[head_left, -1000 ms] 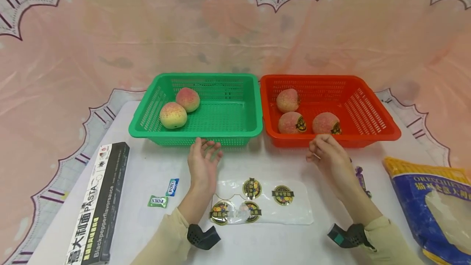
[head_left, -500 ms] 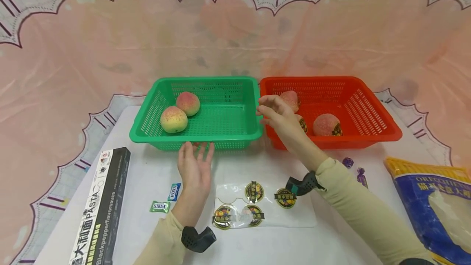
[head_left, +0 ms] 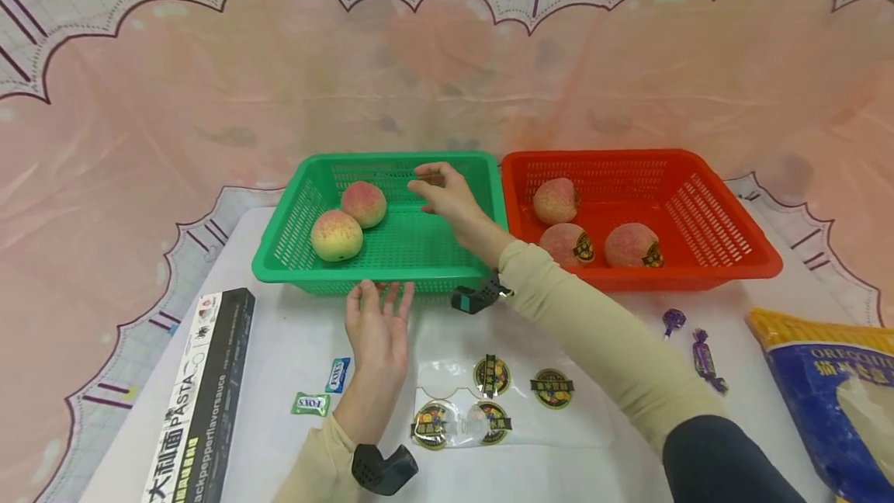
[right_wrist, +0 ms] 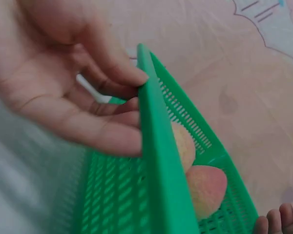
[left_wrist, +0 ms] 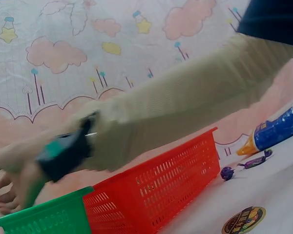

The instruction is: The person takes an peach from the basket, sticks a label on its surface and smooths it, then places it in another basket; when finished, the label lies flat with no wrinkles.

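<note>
In the head view my right hand (head_left: pixel 447 196) hovers over the right half of the green basket (head_left: pixel 380 276), fingers loosely bent and holding nothing. Two peaches, a yellowish one (head_left: pixel 337 235) and a pinker one (head_left: pixel 364 204), lie in that basket's left half. My left hand (head_left: pixel 378 340) is at the basket's front, palm up, its fingertips by the rim. From the right wrist view, the left hand (right_wrist: pixel 63 83) touches the green rim (right_wrist: pixel 158 146) from outside; right fingertips (right_wrist: pixel 278 222) show at the corner. The left wrist view is mostly right sleeve (left_wrist: pixel 185 97).
A red basket (head_left: pixel 698 276) beside the green one holds three peaches. Clear plastic sheets with round stickers (head_left: pixel 552 389), small candies (head_left: pixel 310 404), purple-wrapped sweets (head_left: pixel 704 355), a pasta box (head_left: pixel 202 394) and a blue-yellow pasta bag (head_left: pixel 831 386) lie on the white table.
My right hand has swept left from the red basket's front edge, across that basket, to above the green one. The left hand stays by the green basket's front rim. The peaches have not moved.
</note>
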Demonstrator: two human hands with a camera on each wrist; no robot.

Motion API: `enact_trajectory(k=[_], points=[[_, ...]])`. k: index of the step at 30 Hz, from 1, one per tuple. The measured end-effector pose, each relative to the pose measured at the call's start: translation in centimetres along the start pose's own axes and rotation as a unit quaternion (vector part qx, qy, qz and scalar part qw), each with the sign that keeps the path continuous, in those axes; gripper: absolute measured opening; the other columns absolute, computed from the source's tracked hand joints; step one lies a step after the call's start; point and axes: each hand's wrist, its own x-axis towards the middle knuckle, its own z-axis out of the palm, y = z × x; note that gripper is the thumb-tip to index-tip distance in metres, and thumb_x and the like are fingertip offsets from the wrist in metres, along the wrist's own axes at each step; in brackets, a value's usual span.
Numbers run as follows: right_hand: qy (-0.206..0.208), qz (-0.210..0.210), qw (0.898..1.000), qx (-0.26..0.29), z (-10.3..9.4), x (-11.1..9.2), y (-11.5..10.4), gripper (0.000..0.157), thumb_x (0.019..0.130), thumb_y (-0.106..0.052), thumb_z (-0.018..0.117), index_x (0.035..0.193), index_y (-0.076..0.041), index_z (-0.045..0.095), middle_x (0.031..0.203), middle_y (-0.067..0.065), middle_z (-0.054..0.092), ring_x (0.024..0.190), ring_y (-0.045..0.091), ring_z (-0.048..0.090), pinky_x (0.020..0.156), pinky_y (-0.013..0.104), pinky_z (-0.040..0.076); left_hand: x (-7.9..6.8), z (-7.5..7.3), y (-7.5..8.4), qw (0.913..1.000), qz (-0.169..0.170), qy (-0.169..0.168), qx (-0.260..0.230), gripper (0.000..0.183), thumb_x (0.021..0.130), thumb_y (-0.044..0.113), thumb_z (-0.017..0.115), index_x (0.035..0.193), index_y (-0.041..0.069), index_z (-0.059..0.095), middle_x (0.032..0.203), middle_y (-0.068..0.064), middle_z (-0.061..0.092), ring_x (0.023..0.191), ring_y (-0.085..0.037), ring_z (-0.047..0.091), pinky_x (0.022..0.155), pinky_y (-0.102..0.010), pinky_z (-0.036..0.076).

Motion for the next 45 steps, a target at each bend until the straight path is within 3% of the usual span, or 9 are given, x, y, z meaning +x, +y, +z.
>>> enact_trajectory(k=[6,12,19,27,32,38,45], points=[[-0.021,0.055,0.998,-0.015,3.0,3.2,0.3,0.034,0.085,-0.027,0.058,0.117,-0.020,0.047,0.120,0.000,0.048,0.114,0.020,0.048,0.082,0.031,0.046,0.0,-0.3,0.0,1.0000,0.005,0.004,0.003,0.018,0.094,0.025,0.035,0.105,0.011,0.036,0.104,-0.006,0.037,0.107,-0.022,0.042,0.098,-0.036,0.040],[-0.033,0.098,0.995,-0.009,4.9,5.5,0.6,0.046,0.085,-0.025,0.058,0.128,-0.017,0.042,0.131,0.001,0.040,0.121,0.023,0.042,0.093,0.038,0.041,0.0,-0.4,-0.2,0.9999,0.010,0.004,0.013,0.016,0.093,0.027,0.037,0.102,0.013,0.037,0.103,-0.004,0.039,0.102,-0.019,0.045,0.096,-0.034,0.042],[-0.038,0.168,0.985,0.031,6.6,7.2,1.4,0.054,0.085,-0.023,0.058,0.133,-0.017,0.034,0.140,0.004,0.031,0.128,0.024,0.032,0.103,0.047,0.031,-0.2,-0.6,-0.4,0.9996,0.010,0.008,0.023,0.015,0.092,0.029,0.038,0.099,0.015,0.040,0.101,-0.003,0.041,0.097,-0.016,0.048,0.095,-0.035,0.043],[-0.044,0.232,0.972,0.023,7.6,8.4,2.1,0.071,0.079,-0.024,0.066,0.137,-0.014,0.026,0.141,0.007,0.028,0.127,0.025,0.035,0.096,0.048,0.038,-0.2,-0.1,-0.4,0.9996,0.015,0.007,0.024,0.015,0.093,0.029,0.038,0.099,0.015,0.041,0.098,-0.002,0.042,0.094,-0.015,0.050,0.095,-0.036,0.043],[-0.038,0.232,0.972,0.026,7.8,8.6,2.4,0.071,0.077,-0.024,0.068,0.135,-0.012,0.029,0.138,0.007,0.032,0.122,0.025,0.039,0.093,0.046,0.042,-0.2,-0.1,-0.3,0.9996,0.017,0.012,0.020,0.016,0.093,0.028,0.038,0.099,0.014,0.041,0.098,-0.003,0.043,0.095,-0.016,0.050,0.094,-0.036,0.043],[0.005,0.228,0.973,0.019,7.6,8.4,2.5,0.068,0.075,-0.032,0.068,0.129,-0.014,0.032,0.132,0.007,0.036,0.116,0.023,0.044,0.089,0.042,0.046,-0.4,-0.2,-0.4,0.9996,0.013,0.007,0.022,0.016,0.093,0.028,0.038,0.101,0.014,0.041,0.101,-0.003,0.043,0.099,-0.017,0.050,0.094,-0.035,0.043],[-0.012,0.169,0.985,0.042,6.5,7.4,1.1,0.061,0.076,-0.038,0.065,0.124,-0.017,0.034,0.126,0.006,0.038,0.107,0.024,0.048,0.089,0.045,0.045,-0.1,-0.3,-0.3,0.9994,0.017,-0.002,0.031,0.016,0.094,0.027,0.035,0.103,0.015,0.039,0.102,-0.004,0.040,0.100,-0.017,0.048,0.093,-0.034,0.044]])
